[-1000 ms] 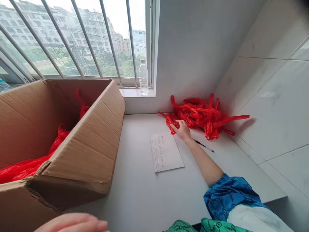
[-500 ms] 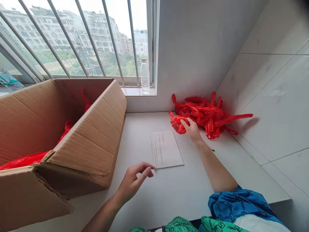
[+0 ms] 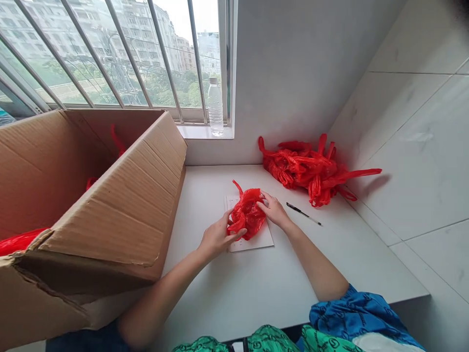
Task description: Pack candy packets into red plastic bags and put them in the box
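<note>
A crumpled red plastic bag [image 3: 249, 215] is held between both hands above a white paper pad [image 3: 262, 239], hiding most of its writing. My left hand [image 3: 219, 233] grips the bag at its lower left side, thumb toward me. On the upper right side, the fingers of my right hand [image 3: 273, 209] are closed on the bag's edge. One handle of it sticks up at the top left. What is inside the bag, if anything, cannot be seen. A black pen [image 3: 304, 213] lies on the white tabletop right of the pad.
Against the wall at the back right lies a heap of red plastic bags [image 3: 304, 168]. A large open cardboard box [image 3: 120, 210] with red bags inside stands at the left. On the sill of the barred window is a clear water bottle [image 3: 215, 108].
My right hand has brought the red bag from beside the heap toward me and left, over the pad. My left hand has moved up and taken hold of it. The pen is now uncovered.
</note>
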Motion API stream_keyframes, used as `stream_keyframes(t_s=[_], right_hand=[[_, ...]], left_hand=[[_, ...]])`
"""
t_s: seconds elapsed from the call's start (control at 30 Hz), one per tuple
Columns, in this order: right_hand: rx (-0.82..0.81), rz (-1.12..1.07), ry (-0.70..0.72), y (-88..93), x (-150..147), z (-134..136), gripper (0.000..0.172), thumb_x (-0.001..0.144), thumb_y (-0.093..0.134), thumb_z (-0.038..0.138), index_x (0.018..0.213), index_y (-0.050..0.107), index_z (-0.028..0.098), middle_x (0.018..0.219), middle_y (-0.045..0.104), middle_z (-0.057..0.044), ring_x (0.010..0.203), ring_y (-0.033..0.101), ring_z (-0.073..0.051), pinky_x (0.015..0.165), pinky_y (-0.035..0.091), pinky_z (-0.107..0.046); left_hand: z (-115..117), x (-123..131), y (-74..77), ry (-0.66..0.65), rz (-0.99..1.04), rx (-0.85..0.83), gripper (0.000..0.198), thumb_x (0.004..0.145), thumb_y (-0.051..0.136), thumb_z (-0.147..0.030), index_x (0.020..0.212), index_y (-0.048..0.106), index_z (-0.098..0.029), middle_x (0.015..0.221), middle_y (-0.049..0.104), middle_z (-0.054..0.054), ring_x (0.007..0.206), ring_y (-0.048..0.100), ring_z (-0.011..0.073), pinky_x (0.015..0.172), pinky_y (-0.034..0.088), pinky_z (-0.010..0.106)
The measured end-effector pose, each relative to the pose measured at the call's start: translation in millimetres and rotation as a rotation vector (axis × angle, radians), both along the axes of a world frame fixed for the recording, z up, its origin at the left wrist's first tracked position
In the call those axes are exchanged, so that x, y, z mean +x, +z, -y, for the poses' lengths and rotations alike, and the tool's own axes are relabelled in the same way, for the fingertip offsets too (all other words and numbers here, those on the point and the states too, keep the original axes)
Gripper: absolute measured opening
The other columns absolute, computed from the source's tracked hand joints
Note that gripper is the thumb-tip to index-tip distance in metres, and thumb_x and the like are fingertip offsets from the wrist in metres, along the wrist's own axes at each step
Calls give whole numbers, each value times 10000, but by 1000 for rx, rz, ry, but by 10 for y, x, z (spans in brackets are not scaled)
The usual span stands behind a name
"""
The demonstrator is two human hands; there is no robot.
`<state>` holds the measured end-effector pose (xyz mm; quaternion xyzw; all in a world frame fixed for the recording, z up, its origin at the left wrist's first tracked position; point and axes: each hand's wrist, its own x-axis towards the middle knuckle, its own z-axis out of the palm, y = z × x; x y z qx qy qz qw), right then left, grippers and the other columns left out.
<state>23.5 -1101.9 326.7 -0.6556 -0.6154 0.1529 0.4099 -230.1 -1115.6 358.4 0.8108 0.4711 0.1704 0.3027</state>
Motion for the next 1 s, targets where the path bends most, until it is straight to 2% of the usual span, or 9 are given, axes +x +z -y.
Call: stream_keyframes(t_s=[0.13, 0.23, 0.3, 0.4, 0.47, 0.53, 0.6, 0.77, 1.0], right_hand=[[-47, -11, 46, 80, 28, 125, 454, 883, 553, 351, 1325, 552, 248, 864, 717, -6, 880, 653, -206, 878, 481, -359], [-109, 12, 84, 162, 91, 266, 338, 900, 537, 375, 1201, 644, 263, 740, 674, 16, 716, 630, -181, 727, 481, -308], [-73, 110, -9, 182, 88, 336, 287, 924, 509, 380, 1110, 690, 256, 777, 682, -9, 730, 625, -197, 704, 470, -319], [78, 257, -92, 146, -23, 380, 297, 957, 473, 375, 1093, 700, 239, 997, 702, -69, 906, 632, -238, 809, 480, -361], [133, 321, 5, 81, -135, 377, 330, 972, 463, 391, 1184, 670, 247, 1197, 667, -85, 1094, 599, -262, 951, 456, -398], [118, 390, 139, -5, -230, 362, 428, 976, 463, 431, 1353, 568, 256, 1414, 553, -79, 1308, 482, -282, 1097, 361, -459], [46, 456, 217, -89, -277, 345, 566, 972, 457, 487, 1484, 419, 247, 1560, 391, -71, 1447, 318, -291, 1178, 240, -519], [-156, 507, 232, -177, -242, 332, 812, 919, 444, 662, 1568, 231, 224, 1639, 204, -52, 1521, 136, -272, 1222, 143, -532], [-264, 569, 249, -147, -241, 351, 898, 886, 462, 697, 1587, 132, 242, 1657, 83, -25, 1533, 65, -255, 1229, 88, -543]], left_hand=[[-258, -27, -120, 10, 257, -56, 533, 857, 548, -337, 1381, 465, -288, 1012, 683, 31, 852, 666, 202, 732, 509, 305], [-409, -168, -113, 201, 575, -113, 585, 840, 528, -283, 1408, 397, -240, 1238, 607, 99, 1028, 652, 213, 794, 552, 328], [-397, -233, -65, 287, 638, 7, 606, 822, 523, -226, 1412, 387, -246, 1396, 508, 113, 1225, 564, 234, 939, 525, 377], [-210, -191, 5, 228, 503, 386, 556, 838, 542, -190, 1382, 454, -265, 1463, 457, 92, 1360, 441, 260, 1108, 399, 460], [-66, -74, -5, 69, 357, 633, 490, 868, 552, -190, 1349, 514, -281, 1437, 499, 76, 1363, 438, 267, 1163, 322, 496], [7, 66, -87, -127, 174, 743, 436, 913, 520, -198, 1337, 549, -295, 1419, 541, 55, 1367, 444, 256, 1211, 229, 508], [-17, 174, -231, -211, -18, 700, 443, 963, 480, -270, 1405, 504, -274, 1461, 517, 67, 1398, 416, 264, 1231, 143, 531], [-245, 177, -550, -149, -239, 486, 738, 959, 456, -560, 1574, 198, -244, 1605, 285, 106, 1477, 277, 308, 1206, 60, 617], [-279, 103, -562, -169, -261, 387, 817, 927, 414, -673, 1585, 127, -283, 1638, 170, 60, 1514, 130, 342, 1183, 22, 656]])
